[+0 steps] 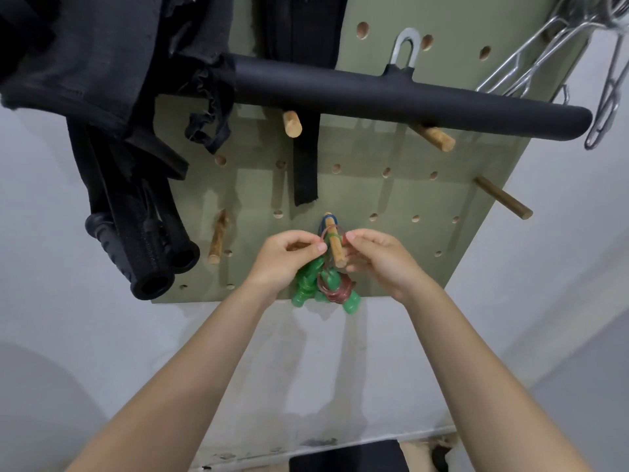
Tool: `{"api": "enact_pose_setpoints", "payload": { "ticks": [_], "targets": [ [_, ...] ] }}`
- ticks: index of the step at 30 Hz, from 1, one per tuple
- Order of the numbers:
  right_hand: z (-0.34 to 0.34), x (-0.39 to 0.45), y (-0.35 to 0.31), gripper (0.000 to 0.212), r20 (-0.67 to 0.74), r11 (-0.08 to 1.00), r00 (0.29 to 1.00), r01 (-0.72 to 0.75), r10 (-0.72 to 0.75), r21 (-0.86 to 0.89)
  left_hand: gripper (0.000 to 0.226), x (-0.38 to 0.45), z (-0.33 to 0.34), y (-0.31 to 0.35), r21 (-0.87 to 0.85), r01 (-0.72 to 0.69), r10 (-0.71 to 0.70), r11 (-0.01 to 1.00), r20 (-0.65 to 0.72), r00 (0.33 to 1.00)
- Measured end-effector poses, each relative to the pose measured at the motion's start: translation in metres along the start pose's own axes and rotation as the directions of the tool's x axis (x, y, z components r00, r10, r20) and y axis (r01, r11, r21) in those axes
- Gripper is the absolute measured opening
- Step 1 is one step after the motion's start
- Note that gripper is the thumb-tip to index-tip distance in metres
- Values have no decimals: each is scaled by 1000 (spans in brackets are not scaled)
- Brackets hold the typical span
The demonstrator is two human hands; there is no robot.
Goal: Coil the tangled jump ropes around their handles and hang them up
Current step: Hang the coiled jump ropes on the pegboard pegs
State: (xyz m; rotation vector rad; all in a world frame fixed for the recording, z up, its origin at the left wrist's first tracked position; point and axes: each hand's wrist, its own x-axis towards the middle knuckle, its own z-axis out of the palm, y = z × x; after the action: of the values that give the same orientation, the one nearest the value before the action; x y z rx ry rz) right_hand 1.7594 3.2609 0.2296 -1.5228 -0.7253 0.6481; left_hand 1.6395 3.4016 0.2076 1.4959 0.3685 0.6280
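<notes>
At the far left, black garments (102,56) are draped over the top of a green pegboard (391,199), and below them black tubes with open ends (153,253) are hung against the board's left edge. A short wooden peg (218,238) is seen just to their right, bare. Higher up, a long black padded bar (391,103) is laid across the board on two wooden pegs (292,123), with a black strap (305,165) hung down from behind it toward the work area.

The left hand (289,260) is held at the lower middle of the board, its thumb and forefinger pinched on a thin loop of cord beside the centre peg (335,243). The jump rope (323,287), with green handles and reddish cord wound round them, is hung just under that peg, partly hidden behind the left hand; blue, red and green loops are seen passed over the peg itself. The right hand (377,257) is set on the other side of the peg, its fingers curled in a narrow grip at the loops; whether cord is actually pinched there cannot be told.

Further right, a darker peg (503,197) is stuck out bare, and metal wire hangers (606,80) are hung at the upper right corner, well apart from the hands. A white wall (85,335) is seen below the board.
</notes>
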Motion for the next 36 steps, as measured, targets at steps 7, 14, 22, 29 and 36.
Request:
{"api": "enact_pose_setpoints", "payload": {
  "ticks": [7,14,22,29,36],
  "targets": [
    [-3,-10,28,34,127,1000,992,-14,15,-8,22,-4,3,-7,7,-73,72,997,119,990],
    [9,-17,38,32,116,986,992,-36,56,-161,43,-9,3,-11,143,-86,71,986,108,992],
    [-12,-16,24,22,131,997,990,-47,55,-65,29,-18,-9,-5,135,-34,9,990,182,983],
    [-18,-10,7,38,270,998,962,-40,50,-45,12,-13,-2,7,96,-10,-3,995,135,991],
    [-13,-2,-5,37,219,999,976,2,10,-52,11,-11,5,8,41,-13,10,999,65,998]
  ]
}}
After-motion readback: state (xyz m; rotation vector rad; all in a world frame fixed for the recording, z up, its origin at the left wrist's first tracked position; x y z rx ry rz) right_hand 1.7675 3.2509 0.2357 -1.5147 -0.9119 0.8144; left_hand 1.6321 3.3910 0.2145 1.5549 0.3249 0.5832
